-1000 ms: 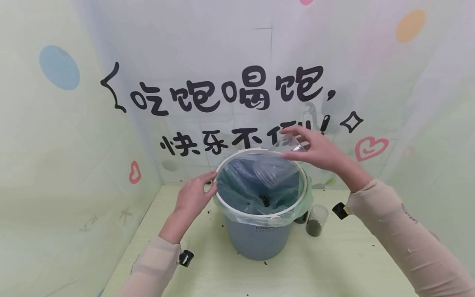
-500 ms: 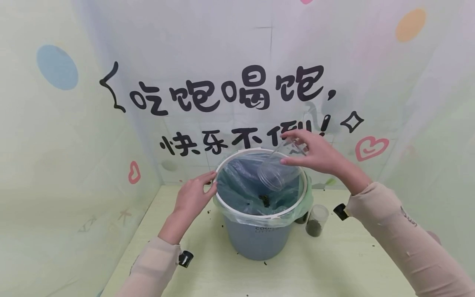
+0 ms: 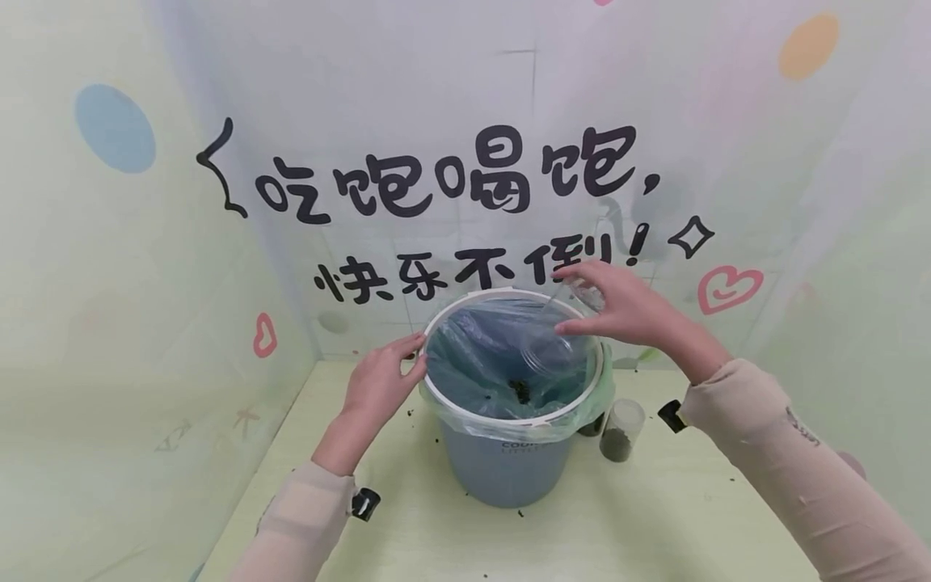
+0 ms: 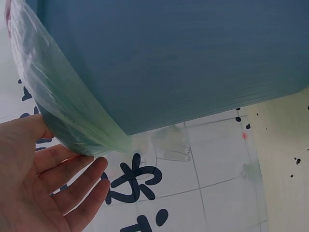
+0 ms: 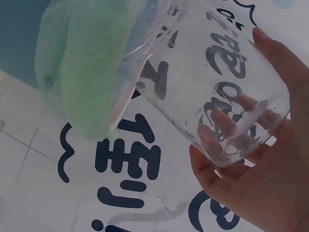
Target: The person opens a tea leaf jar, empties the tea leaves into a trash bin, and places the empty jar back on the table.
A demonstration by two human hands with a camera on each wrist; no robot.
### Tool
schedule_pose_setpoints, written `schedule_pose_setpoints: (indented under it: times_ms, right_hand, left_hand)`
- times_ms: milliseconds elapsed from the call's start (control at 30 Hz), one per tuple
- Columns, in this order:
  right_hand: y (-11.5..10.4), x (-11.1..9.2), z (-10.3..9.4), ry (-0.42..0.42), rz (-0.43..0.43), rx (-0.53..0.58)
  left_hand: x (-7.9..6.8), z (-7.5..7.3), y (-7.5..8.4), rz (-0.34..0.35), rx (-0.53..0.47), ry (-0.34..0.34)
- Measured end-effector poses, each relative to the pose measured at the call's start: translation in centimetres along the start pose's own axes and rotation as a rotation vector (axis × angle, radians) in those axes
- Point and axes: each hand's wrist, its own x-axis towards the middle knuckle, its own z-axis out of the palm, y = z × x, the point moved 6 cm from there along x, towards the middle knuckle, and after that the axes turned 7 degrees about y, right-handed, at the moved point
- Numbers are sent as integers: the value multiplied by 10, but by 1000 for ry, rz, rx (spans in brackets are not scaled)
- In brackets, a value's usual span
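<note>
My right hand (image 3: pixel 625 311) grips a clear plastic jar (image 5: pixel 207 92) between thumb and curled fingers. The jar is tilted, its ringed mouth down inside the blue bin's (image 3: pixel 505 473) opening, and its walls look bare apart from small specks. A translucent green bag (image 3: pixel 465 380) lines the bin and folds over its white rim (image 3: pixel 465 412). Low in the bag lies a small dark clump (image 3: pixel 520 392). At the bin's left side, my left hand (image 3: pixel 378 378) touches the bagged rim with thumb and extended, slightly bent fingers (image 4: pixel 82 183).
A clear jar with dark grains (image 3: pixel 621 432) stands on the pale table (image 3: pixel 407 533), right of the bin. Another dark thing (image 3: pixel 591 426) is partly hidden behind the bin. Dark crumbs are scattered on the table. A printed curtain (image 3: pixel 436 81) closes off the back.
The jar's mouth has shifted right over the bin, and my right hand has moved slightly lower and right. My left hand stays at the rim.
</note>
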Motion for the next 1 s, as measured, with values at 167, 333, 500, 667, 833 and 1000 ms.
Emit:
schedule_pose_setpoints:
  times_ms: [167, 333, 500, 667, 833, 1000]
  right_hand:
    - [4, -2, 1, 20, 4, 0]
    - [3, -1, 0, 46, 9, -2]
    - [5, -2, 0, 37, 21, -11]
    - [6, -4, -1, 16, 49, -8]
    - [9, -5, -1, 6, 97, 6]
    - [12, -7, -2, 15, 144, 26]
  left_hand:
    - [1, 0, 0, 3, -6, -1]
    - [1, 1, -1, -3, -2, -6]
    - [0, 0, -1, -6, 1, -5]
    - [0, -1, -1, -5, 2, -2]
    - [0, -1, 0, 3, 5, 3]
    - [0, -1, 0, 2, 9, 2]
